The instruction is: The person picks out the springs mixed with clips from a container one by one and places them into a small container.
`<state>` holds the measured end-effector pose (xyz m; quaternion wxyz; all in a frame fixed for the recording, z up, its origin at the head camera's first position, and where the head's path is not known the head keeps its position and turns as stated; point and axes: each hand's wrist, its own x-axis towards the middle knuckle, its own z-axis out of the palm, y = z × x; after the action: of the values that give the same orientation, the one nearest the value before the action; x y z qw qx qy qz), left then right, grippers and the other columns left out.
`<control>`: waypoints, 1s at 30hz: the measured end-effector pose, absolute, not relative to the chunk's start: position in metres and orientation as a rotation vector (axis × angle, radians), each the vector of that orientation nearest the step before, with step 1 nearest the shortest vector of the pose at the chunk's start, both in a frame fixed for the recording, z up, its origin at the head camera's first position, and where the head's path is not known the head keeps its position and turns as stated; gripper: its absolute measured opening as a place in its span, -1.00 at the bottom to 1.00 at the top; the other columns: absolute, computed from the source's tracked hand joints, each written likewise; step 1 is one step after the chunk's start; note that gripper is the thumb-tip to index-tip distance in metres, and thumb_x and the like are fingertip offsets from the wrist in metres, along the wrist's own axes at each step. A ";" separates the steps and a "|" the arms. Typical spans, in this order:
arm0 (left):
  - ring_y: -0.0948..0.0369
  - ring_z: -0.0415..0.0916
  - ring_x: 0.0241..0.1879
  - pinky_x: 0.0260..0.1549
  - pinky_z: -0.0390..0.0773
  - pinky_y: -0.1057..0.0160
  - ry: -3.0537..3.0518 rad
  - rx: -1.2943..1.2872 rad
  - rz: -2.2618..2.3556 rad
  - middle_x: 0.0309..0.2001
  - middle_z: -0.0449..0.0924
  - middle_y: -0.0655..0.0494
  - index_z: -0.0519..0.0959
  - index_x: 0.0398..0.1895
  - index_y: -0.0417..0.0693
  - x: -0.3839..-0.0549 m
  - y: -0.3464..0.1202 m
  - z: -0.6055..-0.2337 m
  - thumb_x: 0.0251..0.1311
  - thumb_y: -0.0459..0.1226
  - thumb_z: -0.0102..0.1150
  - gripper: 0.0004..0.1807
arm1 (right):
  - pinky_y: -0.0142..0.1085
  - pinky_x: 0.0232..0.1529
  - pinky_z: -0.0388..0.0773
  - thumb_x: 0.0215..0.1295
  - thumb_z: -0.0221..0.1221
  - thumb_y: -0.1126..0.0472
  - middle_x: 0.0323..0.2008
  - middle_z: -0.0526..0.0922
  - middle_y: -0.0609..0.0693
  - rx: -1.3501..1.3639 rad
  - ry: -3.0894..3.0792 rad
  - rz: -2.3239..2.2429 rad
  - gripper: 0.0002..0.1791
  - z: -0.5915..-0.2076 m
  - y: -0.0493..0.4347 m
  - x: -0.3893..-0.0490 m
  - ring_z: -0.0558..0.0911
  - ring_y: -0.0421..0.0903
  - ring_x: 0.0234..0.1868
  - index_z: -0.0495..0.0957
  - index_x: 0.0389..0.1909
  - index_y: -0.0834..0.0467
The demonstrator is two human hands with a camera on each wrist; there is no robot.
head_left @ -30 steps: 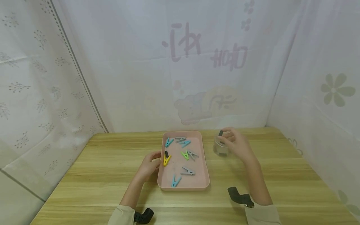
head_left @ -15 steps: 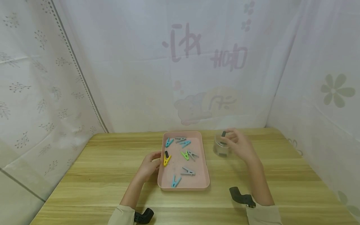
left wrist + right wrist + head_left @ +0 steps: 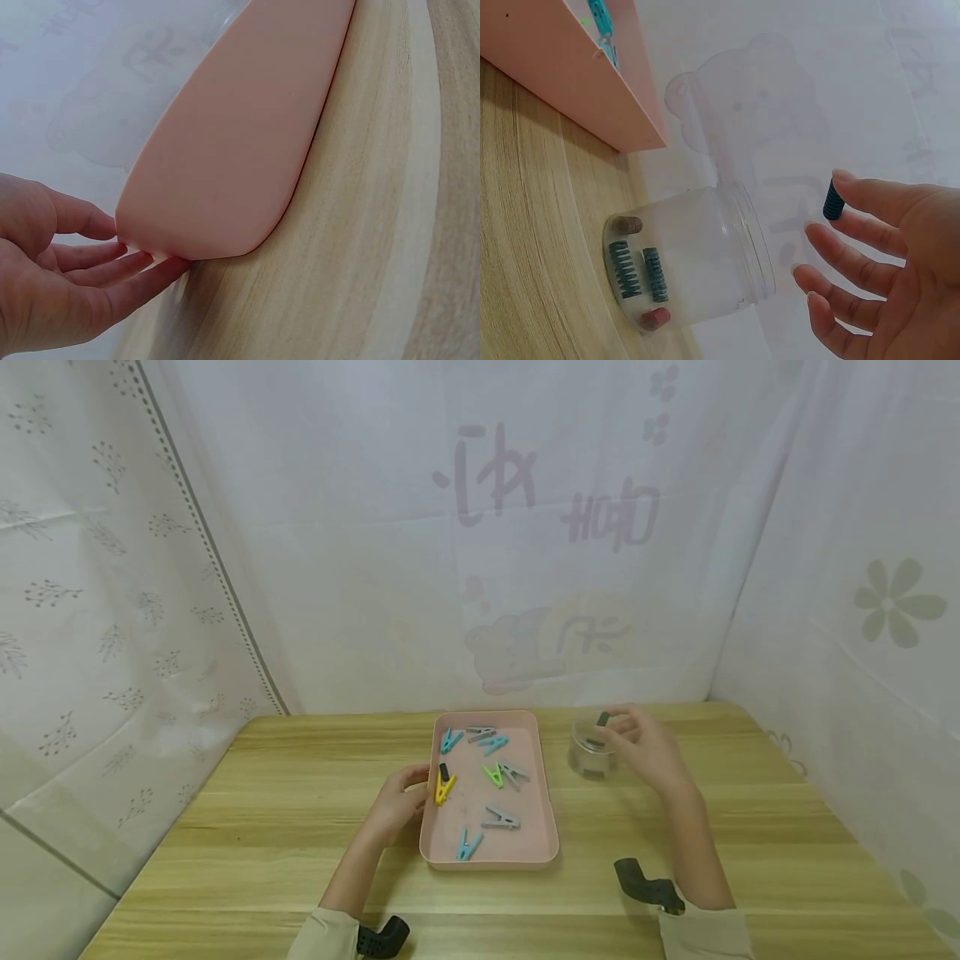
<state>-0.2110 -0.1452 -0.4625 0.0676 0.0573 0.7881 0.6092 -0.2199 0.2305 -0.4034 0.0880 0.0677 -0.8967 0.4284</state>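
My right hand [image 3: 647, 752] pinches a dark green coil spring [image 3: 833, 201] between thumb and finger, its other fingers spread loosely. Just beyond the fingertips stands a clear jar [image 3: 697, 247], uncapped, to the right of the tray. Inside it lie dark green springs [image 3: 654, 274], a brown one [image 3: 627, 225] and a red one [image 3: 656, 319]. My left hand [image 3: 399, 803] touches the left wall of a pink tray [image 3: 225, 150] with extended fingertips. Several clothespins lie in that tray, among them a yellow clothespin [image 3: 446, 787] beside a small black piece [image 3: 445, 771].
Blue [image 3: 469, 844], grey and green clothespins are scattered over the tray floor. Everything stands on a wooden table [image 3: 300, 827]. White printed curtains [image 3: 375, 568] hang behind the table's far edge and at both sides.
My right hand has shifted slightly to the right with the spring, over the jar's mouth. The left hand, tray and clothespins stay where they were.
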 end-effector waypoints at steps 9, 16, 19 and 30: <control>-0.27 0.43 0.23 0.09 0.57 -0.17 2.365 0.176 1.850 0.33 0.32 -0.42 0.34 0.34 -0.44 -0.211 -0.145 -0.462 0.45 -0.37 -0.02 -0.53 | 0.10 -0.04 0.59 0.46 0.11 -0.13 0.07 0.62 0.32 0.194 -2.674 1.241 -0.38 -0.405 0.233 -0.220 0.61 0.22 0.01 0.39 0.30 0.25; -0.27 0.44 0.22 0.07 0.58 -0.16 2.366 0.178 1.848 0.33 0.33 -0.42 0.35 0.34 -0.44 -0.210 -0.145 -0.462 0.44 -0.36 -0.01 -0.53 | 0.06 -0.09 0.61 0.46 0.13 -0.11 0.06 0.63 0.33 0.188 -2.676 1.231 -0.40 -0.407 0.235 -0.221 0.63 0.20 -0.03 0.42 0.28 0.25; -0.27 0.45 0.20 0.06 0.59 -0.16 2.362 0.183 1.857 0.33 0.33 -0.42 0.34 0.34 -0.45 -0.210 -0.145 -0.462 0.43 -0.37 -0.01 -0.52 | 0.06 -0.10 0.61 0.45 0.12 -0.14 0.05 0.63 0.34 0.190 -2.679 1.217 -0.38 -0.408 0.236 -0.222 0.64 0.20 -0.05 0.42 0.28 0.27; -0.24 0.46 0.20 0.03 0.61 -0.14 2.378 0.171 1.843 0.33 0.34 -0.40 0.35 0.34 -0.44 -0.210 -0.145 -0.461 0.43 -0.36 -0.01 -0.52 | 0.05 -0.12 0.63 0.46 0.13 -0.09 -0.04 0.66 0.30 0.183 -2.690 1.183 -0.40 -0.410 0.237 -0.223 0.65 0.19 -0.09 0.42 0.25 0.31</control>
<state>-0.2099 -0.1449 -0.4608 0.0642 0.0565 0.7876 0.6103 -0.2227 0.2371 -0.4097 0.0986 0.0617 -0.9092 0.3998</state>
